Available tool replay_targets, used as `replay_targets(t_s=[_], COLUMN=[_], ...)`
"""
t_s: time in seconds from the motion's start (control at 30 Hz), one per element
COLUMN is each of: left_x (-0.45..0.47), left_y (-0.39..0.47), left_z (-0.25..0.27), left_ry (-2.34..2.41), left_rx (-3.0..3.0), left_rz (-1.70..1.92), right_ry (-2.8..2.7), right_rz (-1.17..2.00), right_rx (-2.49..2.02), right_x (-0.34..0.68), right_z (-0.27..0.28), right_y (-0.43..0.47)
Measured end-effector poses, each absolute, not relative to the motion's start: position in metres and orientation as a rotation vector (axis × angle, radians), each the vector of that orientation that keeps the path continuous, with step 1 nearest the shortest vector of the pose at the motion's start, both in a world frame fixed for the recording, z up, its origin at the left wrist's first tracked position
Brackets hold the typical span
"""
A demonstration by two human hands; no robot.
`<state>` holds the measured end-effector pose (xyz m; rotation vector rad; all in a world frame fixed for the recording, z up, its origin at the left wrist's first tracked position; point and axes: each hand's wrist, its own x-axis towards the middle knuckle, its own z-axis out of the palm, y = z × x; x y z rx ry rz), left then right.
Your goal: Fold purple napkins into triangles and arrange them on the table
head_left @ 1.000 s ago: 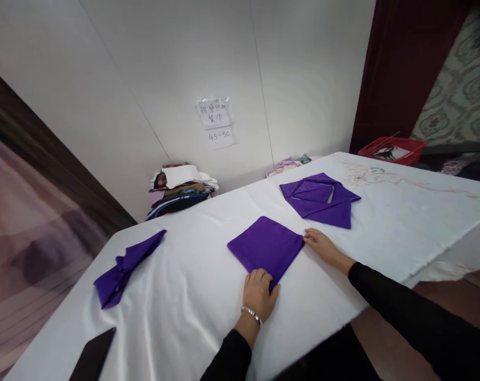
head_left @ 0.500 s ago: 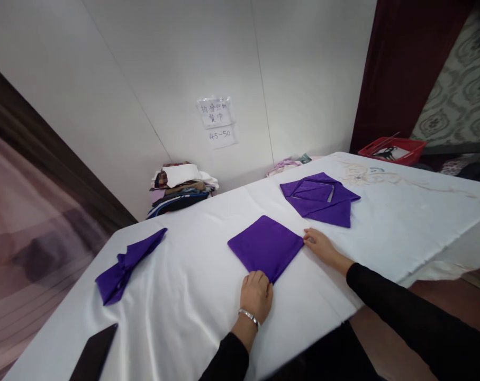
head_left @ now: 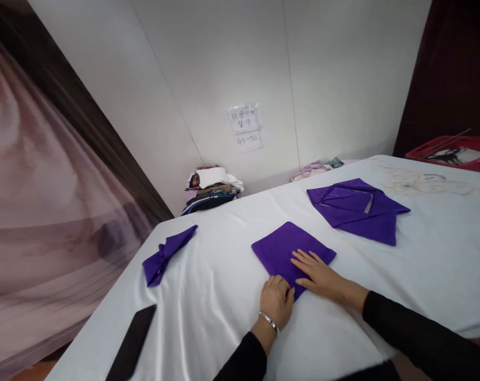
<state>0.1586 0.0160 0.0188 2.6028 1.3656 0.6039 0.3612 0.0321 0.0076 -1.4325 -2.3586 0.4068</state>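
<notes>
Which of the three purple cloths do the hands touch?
The middle, diamond-shaped cloth: left hand and right hand both touch it. The bunched cloth at left and the pointed cloth at right lie untouched.

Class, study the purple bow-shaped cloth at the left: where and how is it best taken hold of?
Probably pinch the purple bow-shaped cloth at its gathered middle, from above and the right, nearest the left hand: it bunches there, while both ends flare outward.

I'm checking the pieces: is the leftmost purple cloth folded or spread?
Folded: the leftmost purple cloth is gathered into a narrow, bow-like shape, with creased layers near its middle.
</notes>
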Motion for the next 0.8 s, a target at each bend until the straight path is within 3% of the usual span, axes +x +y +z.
replay_targets(t_s=[0.23,0.43,0.67,0.8], left_x=[0.150,0.193,0.180,0.146], left_y=[0.057,0.097,0.140,0.156], left_z=[0.024,0.033,0.006,0.004], left_ry=[1.599,1.479,1.820,2.058], left_rx=[2.625,2.777,2.445,2.247], left_rz=[0.541,0.640,0.159,0.066], right_ry=[-2.365,-2.395,-2.377,-2.355], right_rz=[0.259,0.222,0.263,0.293], right_rx=[-1.585,-1.581,-1.556,-1.550], right_x=[0.380,0.380,0.381,0.381], right_z=[-0.014,-0.018,-0.015,-0.015], right_y=[0.047,0.045,0.044,0.043])
